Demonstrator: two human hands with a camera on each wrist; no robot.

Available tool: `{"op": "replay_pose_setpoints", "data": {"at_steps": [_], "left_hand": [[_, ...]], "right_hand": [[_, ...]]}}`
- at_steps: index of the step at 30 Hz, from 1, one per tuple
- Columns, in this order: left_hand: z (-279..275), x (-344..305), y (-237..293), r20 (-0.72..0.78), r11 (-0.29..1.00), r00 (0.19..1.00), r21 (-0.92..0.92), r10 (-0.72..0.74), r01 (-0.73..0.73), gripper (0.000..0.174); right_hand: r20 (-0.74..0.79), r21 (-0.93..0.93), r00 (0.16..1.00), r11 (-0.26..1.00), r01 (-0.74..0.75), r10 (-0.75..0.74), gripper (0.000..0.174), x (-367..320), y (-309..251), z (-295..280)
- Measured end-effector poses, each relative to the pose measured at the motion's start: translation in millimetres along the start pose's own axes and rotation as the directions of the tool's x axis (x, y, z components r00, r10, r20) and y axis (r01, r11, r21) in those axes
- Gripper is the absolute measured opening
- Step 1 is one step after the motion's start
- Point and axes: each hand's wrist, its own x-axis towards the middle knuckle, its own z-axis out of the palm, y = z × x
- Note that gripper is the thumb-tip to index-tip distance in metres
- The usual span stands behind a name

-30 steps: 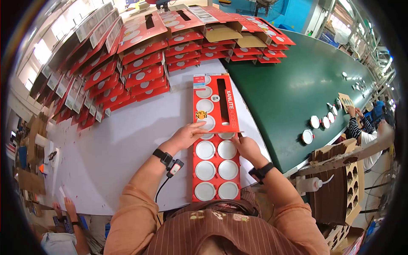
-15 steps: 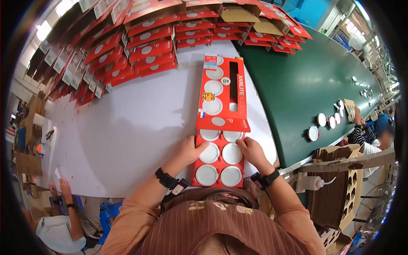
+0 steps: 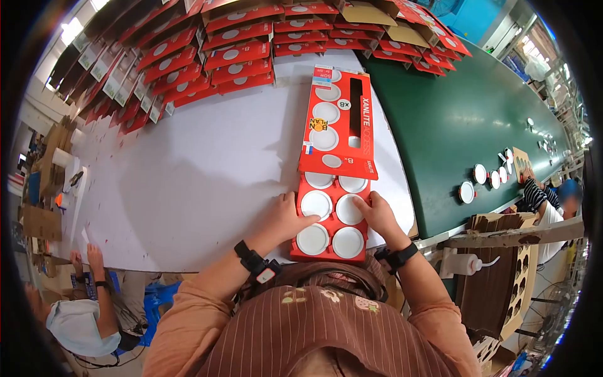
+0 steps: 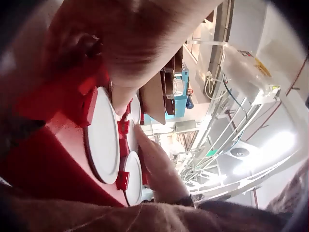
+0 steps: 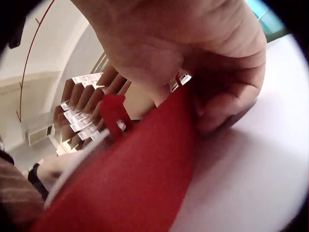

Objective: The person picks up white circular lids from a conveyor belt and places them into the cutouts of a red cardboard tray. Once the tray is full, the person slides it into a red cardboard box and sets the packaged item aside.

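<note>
A red tray (image 3: 330,256) with round white-faced lamps (image 3: 347,242) in two rows lies before me, its far part inside a red printed carton (image 3: 344,129). My left hand (image 3: 281,217) grips the tray's left side, thumb over a lamp's face. On the opposite side my right hand (image 3: 381,218) holds the tray, its thumb on top near a lamp. In the right wrist view the fingers (image 5: 227,108) curl round the red side wall (image 5: 145,164). The carton's near edge crosses the lamps just beyond both hands; the tray's far end is hidden inside.
Stacked red cartons (image 3: 239,53) line the back of the white table (image 3: 201,169). To the right runs a green belt (image 3: 452,138) with several loose lamps (image 3: 466,192). A plastic bottle (image 3: 463,264) and brown cardboard inserts (image 3: 487,295) stand at right. Other people work at both sides.
Both hands have left the carton's near end for the tray's sides, nearer my body. Less of the tray shows outside the carton. The head view has shifted, with the stacks higher in it.
</note>
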Motion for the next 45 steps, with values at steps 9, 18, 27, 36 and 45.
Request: {"op": "replay_pose_setpoints", "data": {"at_steps": [9,18,27,36,45], "left_hand": [[17,3,-8,-0.08,0.982,0.984,0.118,0.158,-0.148,0.069],[1,-27,-8,0.062,0.998,0.998,0.07,0.007,-0.012,0.078],[-1,-26,-10,0.096,0.993,0.994,0.102,0.051,-0.061,0.073],[-6,-44,-6,0.184,0.985,0.976,0.148,-0.115,0.088,0.068],[-5,-45,-14,0.175,0.996,0.982,0.06,-0.075,0.065,0.067]], "right_hand": [[0.034,-0.182,0.997,0.981,-0.066,0.073,0.054,3,-13,-4],[0.181,-0.13,0.983,0.989,0.065,-0.041,0.064,-55,-9,-13],[0.159,-0.15,0.987,0.989,0.004,0.021,0.057,-60,1,-1],[0.185,-0.245,0.982,0.97,0.004,0.042,0.054,-72,-11,-4],[0.027,-0.533,0.707,0.588,0.608,-0.707,0.042,-54,-28,-10]]}}
